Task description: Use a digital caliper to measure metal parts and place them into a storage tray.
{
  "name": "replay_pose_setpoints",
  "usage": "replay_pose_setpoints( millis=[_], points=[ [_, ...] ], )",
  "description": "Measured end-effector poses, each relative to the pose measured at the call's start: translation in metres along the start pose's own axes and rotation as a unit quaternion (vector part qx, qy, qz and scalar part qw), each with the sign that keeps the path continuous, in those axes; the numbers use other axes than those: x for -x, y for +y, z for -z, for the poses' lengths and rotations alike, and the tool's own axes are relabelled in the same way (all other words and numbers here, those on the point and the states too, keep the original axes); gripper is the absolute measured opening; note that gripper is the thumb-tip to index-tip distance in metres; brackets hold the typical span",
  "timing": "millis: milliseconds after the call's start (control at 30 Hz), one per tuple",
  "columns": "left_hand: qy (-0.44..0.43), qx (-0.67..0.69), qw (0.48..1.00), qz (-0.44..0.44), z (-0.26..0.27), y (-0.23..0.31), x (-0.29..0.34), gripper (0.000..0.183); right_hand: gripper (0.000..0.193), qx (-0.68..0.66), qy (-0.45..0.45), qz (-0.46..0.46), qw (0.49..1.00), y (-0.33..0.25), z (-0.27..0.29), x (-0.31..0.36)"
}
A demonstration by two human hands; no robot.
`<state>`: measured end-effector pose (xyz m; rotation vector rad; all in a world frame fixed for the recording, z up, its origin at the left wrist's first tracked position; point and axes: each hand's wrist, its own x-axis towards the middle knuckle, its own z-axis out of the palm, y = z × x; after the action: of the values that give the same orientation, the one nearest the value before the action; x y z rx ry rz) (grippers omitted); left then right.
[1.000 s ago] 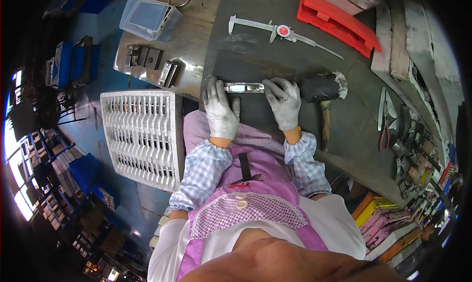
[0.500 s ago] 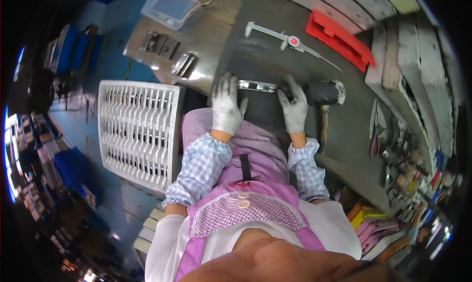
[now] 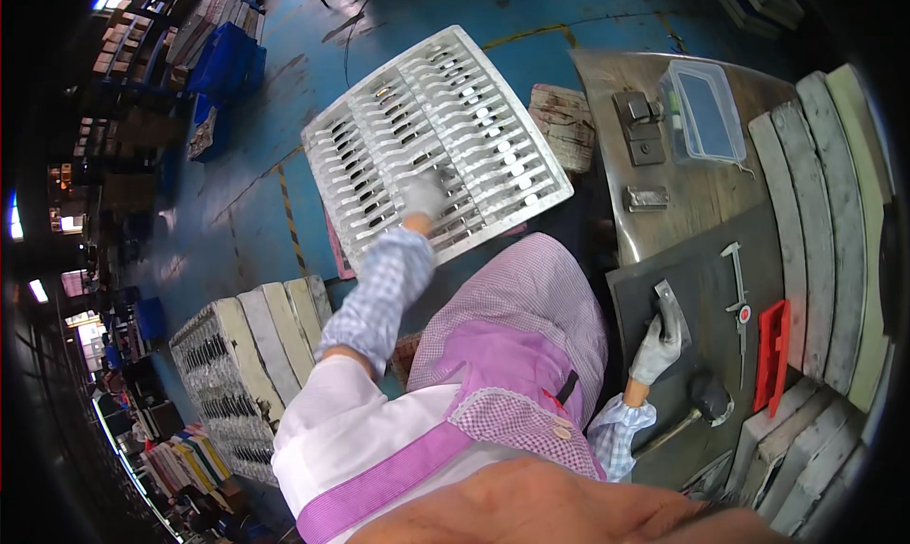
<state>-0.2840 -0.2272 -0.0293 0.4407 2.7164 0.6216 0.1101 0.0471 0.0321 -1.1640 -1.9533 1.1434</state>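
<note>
Over the white slotted tray (image 3: pixel 334 224), my left hand (image 3: pixel 425 195) in a pale glove reaches down among the narrow metal parts in its slots. Its fingers are smeared by motion, so what they grip, if anything, does not show. My right hand (image 3: pixel 658 350), gloved too, rests on the dark mat of the workbench, with its fingers closed along a shiny metal strip (image 3: pixel 663 287). One end of the strip sticks out past the fingertips; the hand covers part of the rest. A black-headed mallet (image 3: pixel 706 392) lies beside the right hand.
A dial caliper (image 3: pixel 739 293) and a red plastic case (image 3: pixel 773 354) lie right of my right hand. Farther back are a clear plastic box (image 3: pixel 706 113), a metal block fixture (image 3: pixel 640 132) and a small metal block (image 3: pixel 647 199). More trays (image 3: pixel 227 354) stand at left.
The view has turned left toward the tray. My left hand has left the bench and moved over the tray. My right hand stays at the bench, now closed on the metal strip.
</note>
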Motion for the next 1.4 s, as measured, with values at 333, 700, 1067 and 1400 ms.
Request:
replay_pose_setpoints(
  millis=[333, 700, 1067, 1400],
  points=[
    [-0.028, 0.004, 0.999, -0.04, -0.017, -0.152, -0.149, 0.025, 0.045, 0.271, 0.035, 0.155, 0.949, 0.017, -0.027, 0.008],
    [0.164, -0.088, 0.981, -0.062, -0.018, -0.108, -0.153, 0.024, 0.042, 0.291, 0.052, 0.164, 0.941, 0.013, -0.03, 0.006],
    [0.023, -0.384, 0.923, -0.024, 0.048, -0.073, -0.143, 0.049, 0.034, 0.306, 0.054, 0.169, 0.936, 0.002, -0.026, 0.007],
    [-0.216, 0.077, 0.829, -0.51, -0.046, 0.182, 0.119, 0.025, 0.029, 0.13, -0.116, 0.094, 0.98, -0.084, -0.035, 0.018]
  ],
)
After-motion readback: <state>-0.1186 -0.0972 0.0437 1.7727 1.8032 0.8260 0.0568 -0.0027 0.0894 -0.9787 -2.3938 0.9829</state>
